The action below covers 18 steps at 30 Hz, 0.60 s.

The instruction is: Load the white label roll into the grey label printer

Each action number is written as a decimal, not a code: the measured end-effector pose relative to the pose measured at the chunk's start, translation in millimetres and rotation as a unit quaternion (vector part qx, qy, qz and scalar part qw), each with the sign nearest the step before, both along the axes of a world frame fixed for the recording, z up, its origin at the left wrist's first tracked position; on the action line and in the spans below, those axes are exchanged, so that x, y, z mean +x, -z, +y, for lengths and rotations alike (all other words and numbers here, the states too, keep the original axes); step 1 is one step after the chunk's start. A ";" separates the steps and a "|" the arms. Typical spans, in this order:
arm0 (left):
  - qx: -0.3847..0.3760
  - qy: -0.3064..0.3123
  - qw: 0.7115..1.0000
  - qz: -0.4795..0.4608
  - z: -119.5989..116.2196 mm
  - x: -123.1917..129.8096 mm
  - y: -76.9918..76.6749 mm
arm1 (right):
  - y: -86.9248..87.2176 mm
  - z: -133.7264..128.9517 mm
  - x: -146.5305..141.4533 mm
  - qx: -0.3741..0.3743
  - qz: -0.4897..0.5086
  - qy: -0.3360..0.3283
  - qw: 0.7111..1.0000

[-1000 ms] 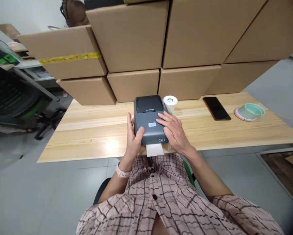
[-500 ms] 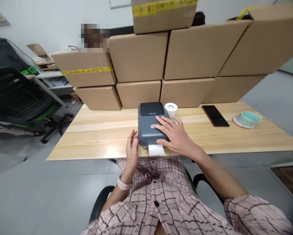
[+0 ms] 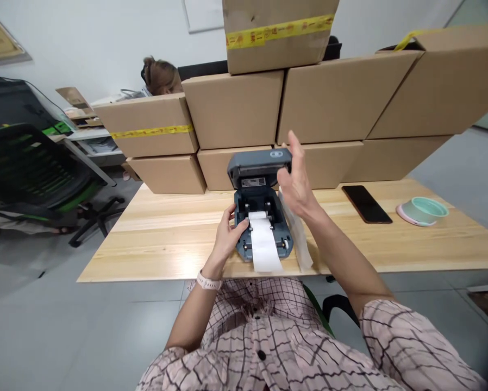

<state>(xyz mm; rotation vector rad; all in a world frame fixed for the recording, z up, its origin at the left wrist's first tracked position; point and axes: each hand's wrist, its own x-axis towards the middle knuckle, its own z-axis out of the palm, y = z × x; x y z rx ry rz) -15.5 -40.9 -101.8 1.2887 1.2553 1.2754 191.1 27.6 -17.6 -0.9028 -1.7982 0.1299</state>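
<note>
1. While stacked cardboard boxes are lining the far edge of the bench, the working space is narrowing to the near strip; best be keeping the lid swing off the cardboard.
2. The grey printer is sitting around mid-length, close to the near edge, its top open; work this tight to an edge is needing a steady base.
3. The lid is standing tilted up at the back; good practice is holding it right up, so it isn't dropping on fingers.
4. Hands are working apart. The left hand is clamping the base's left wall, thumb over the rim; that's looking like the right anchor, thumb clear of the paper.
5. The right hand is touching the lid's right end, fingers partly hidden; can't tell if it's gripping. Steady, even support is mattering more than force.
6. The loose pale strip is lying just right of the printer, running toward the near edge; it should be staying out of the hinge.
7. The white paper strip is running down the base and past its front, stopping short of the near edge; ideally it's lying flat, centred, uncreased.
</note>
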 end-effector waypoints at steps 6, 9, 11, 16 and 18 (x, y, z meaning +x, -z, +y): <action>0.013 0.008 0.998 0.061 14.8 1.3 3.3 | -28.6 32.1 -5.9 0.065 -0.040 0.065 0.995; 0.012 -0.001 0.998 0.068 22.9 1.2 6.7 | -16.8 13.9 -0.2 0.078 -0.101 0.027 0.991; 0.013 -0.006 0.997 0.081 29.6 1.2 7.2 | -4.2 3.5 6.7 0.008 -0.188 -0.038 0.981; 0.007 -0.001 0.993 0.114 39.6 0.9 3.2 | 11.6 14.3 9.5 -0.217 -0.442 -0.152 0.857; 0.011 0.003 0.992 0.129 39.5 0.1 1.2 | 9.8 28.5 -0.9 -0.252 -0.511 -0.172 0.804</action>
